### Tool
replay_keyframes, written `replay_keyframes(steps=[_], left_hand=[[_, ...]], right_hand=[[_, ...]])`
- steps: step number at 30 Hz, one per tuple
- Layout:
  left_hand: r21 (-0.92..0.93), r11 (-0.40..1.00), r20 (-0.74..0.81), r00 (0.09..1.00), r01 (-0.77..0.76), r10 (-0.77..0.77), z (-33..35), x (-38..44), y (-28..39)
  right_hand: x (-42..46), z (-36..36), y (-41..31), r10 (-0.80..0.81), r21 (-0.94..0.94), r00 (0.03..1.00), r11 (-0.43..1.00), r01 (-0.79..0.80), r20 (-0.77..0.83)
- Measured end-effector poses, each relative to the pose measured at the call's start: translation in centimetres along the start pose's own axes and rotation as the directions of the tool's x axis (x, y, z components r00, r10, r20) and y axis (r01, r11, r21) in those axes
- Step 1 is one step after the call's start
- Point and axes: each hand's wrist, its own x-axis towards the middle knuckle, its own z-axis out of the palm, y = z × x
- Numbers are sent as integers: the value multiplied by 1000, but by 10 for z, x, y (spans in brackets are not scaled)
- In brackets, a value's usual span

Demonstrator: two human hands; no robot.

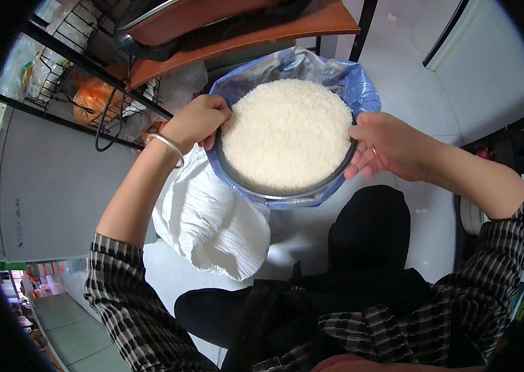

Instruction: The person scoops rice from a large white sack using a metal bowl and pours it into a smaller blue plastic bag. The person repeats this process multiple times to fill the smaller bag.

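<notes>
A round, dark-rimmed pan [276,195] heaped with white rice [287,135] is in front of me, over a blue plastic woven bag [364,88]. My left hand [206,120], with a silver bangle at the wrist, grips the pan's left rim. On the right rim, my right hand [375,146] has its thumb on top and its other fingers spread below the edge. A crumpled white sack [215,223] lies below the pan's left side, close to the blue bag. The pan's underside is hidden.
A wooden shelf [252,39] bearing a red-brown pan [206,21] stands just beyond the blue bag. Wire baskets with plastic bags [94,100] are at upper left, above a grey cabinet-like surface [66,186]. Black furniture [522,135] stands at right. My knees are close below the pan.
</notes>
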Motion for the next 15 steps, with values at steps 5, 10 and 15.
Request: replay_keyframes(steps=[5,10,15], left_hand=[[50,997,61,996,54,-57,11,10,-9],[202,966,44,987,-160,154,32,-15,-1],[323,660,166,727,-678,666,53,-39,-13]], right_hand=[[21,-17,6,108,112,994,988,-104,-28],[11,-6,-34,-46,-537,998,843,13,-49],[26,5,-16,-432,-768,714,72,636,550]])
